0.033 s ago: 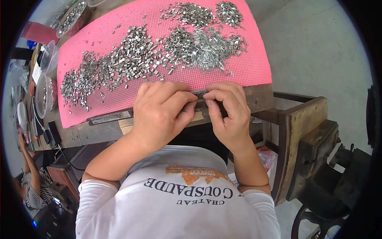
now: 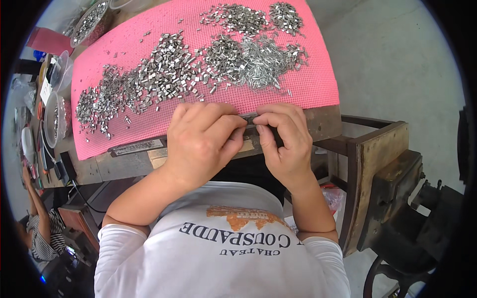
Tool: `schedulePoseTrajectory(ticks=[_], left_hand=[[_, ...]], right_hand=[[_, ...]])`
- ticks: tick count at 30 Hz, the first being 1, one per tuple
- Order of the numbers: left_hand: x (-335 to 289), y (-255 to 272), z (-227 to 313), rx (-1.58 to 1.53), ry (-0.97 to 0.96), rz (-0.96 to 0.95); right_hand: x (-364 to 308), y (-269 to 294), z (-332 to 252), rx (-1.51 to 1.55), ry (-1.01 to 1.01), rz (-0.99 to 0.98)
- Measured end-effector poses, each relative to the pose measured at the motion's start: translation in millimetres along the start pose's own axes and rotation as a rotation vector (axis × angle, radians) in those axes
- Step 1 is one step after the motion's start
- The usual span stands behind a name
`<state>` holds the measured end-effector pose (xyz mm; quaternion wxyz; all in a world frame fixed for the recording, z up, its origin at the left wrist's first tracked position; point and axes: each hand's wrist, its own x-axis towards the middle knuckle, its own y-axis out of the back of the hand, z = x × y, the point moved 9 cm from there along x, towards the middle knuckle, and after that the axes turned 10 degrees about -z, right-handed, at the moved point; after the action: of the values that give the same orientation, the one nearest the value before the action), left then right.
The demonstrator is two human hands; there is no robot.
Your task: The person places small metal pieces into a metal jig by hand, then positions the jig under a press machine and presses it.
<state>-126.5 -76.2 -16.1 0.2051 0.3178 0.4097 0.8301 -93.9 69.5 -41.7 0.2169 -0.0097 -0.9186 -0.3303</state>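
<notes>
Both my hands meet at the front edge of the workbench. My left hand is closed, its thumb and fingers bent together. Close beside it my right hand has its thumb and index finger nearly together. Between the fingertips shows a small dark spot of metal, too hidden to name. A long dark metal bar lies along the bench edge and passes under my left hand. Beyond my fingers, heaps of small silvery metal pieces and a pile of thin metal pins cover a pink mesh mat.
Clear plastic tubs with metal bits stand left of the mat on the wooden bench. A wooden stand bearing a dark machine is at my right. Another person's arm shows at the far left.
</notes>
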Motion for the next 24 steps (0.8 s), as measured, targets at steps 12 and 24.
schedulePoseTrajectory(ticks=[12, 24], left_hand=[[1.6, -7.8, 19.9, 0.190, -0.208, 0.005], [15.7, 29.0, -18.2, -0.084, -0.009, -0.071]], right_hand=[[4.7, 7.1, -16.3, -0.178, 0.094, -0.026], [42.3, 22.3, -22.7, -0.200, 0.118, -0.041]])
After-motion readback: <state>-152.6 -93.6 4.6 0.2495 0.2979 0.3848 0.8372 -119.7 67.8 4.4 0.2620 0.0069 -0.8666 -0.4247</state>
